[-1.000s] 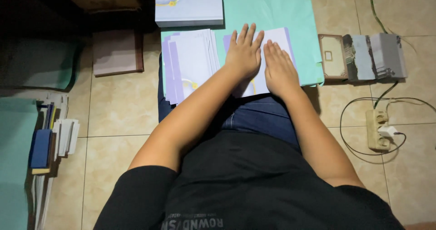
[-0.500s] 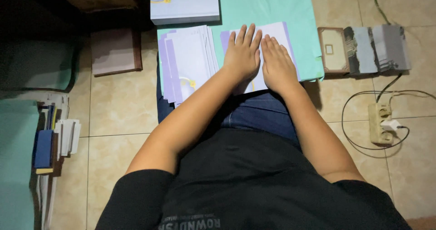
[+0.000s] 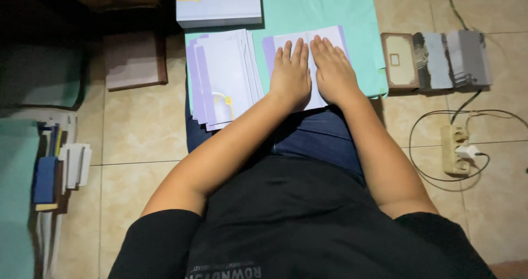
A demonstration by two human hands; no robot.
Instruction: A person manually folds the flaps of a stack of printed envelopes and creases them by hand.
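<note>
The lavender-edged white sheet (image 3: 308, 48), lying on the teal paper (image 3: 330, 9) over the floor just right of the fanned card stack (image 3: 223, 78), is best flattened evenly, with left hand (image 3: 290, 75) and right hand (image 3: 333, 72) kept flat, fingers extended together, gripping nothing.

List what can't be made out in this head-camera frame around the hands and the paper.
- Head view: middle of the lavender-edged sheet is covered by the left hand and right hand.
- Lower cards in the fanned stack are hidden by upper ones.
- Box is cut off by the top edge.
- Top left corner is too dark.
</note>
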